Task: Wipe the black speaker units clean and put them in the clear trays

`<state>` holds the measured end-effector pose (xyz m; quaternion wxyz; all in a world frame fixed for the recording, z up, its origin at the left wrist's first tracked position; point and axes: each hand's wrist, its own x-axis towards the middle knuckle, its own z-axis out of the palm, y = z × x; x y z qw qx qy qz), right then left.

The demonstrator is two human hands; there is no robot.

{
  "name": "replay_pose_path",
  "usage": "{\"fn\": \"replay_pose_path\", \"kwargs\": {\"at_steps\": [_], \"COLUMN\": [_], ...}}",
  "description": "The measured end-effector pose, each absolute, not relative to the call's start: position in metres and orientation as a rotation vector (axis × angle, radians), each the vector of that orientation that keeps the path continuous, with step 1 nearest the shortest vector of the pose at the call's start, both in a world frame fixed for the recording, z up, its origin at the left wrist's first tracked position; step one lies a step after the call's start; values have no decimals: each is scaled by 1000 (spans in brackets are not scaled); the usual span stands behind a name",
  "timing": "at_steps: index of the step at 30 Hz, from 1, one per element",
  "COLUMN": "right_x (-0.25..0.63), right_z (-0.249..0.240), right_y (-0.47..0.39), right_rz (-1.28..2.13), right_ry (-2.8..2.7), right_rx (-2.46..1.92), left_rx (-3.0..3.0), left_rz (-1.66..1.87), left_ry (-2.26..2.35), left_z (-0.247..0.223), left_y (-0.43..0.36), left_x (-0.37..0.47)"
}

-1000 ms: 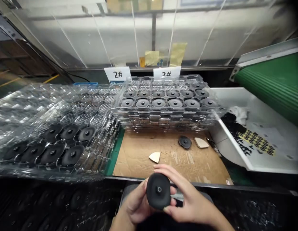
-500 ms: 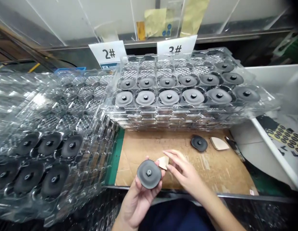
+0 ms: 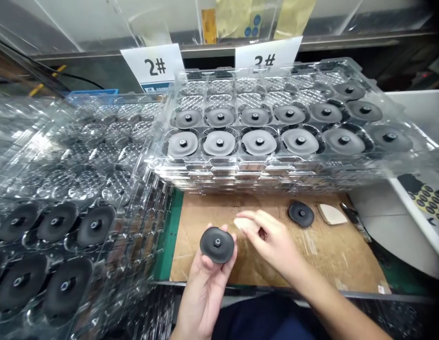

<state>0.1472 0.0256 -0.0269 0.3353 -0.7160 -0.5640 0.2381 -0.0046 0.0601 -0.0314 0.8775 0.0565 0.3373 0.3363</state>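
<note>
My left hand [image 3: 208,283] grips a dark grey rounded disc [image 3: 223,250] with a small raised hub at its centre, its face turned up toward me. Just to the right, my right hand [image 3: 272,238] pinches a small cream-coloured pad [image 3: 243,224] between thumb and fingers. The pad is apart from the disc, slightly above its right edge. Both hands are over a sheet of brown cardboard [image 3: 201,212]. A second dark disc [image 3: 301,214] lies on the cardboard to the right, beside another cream pad [image 3: 332,214].
Stacked clear plastic trays [image 3: 233,163] with rows of grey discs stand behind the cardboard. More clear trays [image 3: 109,222] with discs fill the left side. Paper signs marked 2# [image 3: 154,66] and 3# [image 3: 269,52] stand behind. A white bin [image 3: 410,226] is at the right.
My right hand has drawn the cream pad into a tighter pinch and tilted it. The disc in my left hand now appears tipped flatter. The camera view has shifted slightly.
</note>
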Motion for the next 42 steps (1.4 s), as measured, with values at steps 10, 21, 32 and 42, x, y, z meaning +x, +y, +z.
{"fn": "replay_pose_path", "kwargs": {"at_steps": [10, 21, 32, 42], "right_x": [139, 154, 143, 163], "right_z": [54, -10, -53, 4], "right_y": [33, -27, -63, -39], "right_rz": [710, 839, 1011, 632], "right_ry": [-1722, -1007, -882, -1027], "right_rx": [-1582, -1746, -1894, -1800], "left_rx": [221, 431, 395, 413], "left_rz": [735, 713, 633, 601], "left_ry": [862, 852, 776, 722], "left_z": [-11, 10, 1, -3], "left_y": [65, 76, 65, 47], "left_x": [8, 12, 11, 18]}}
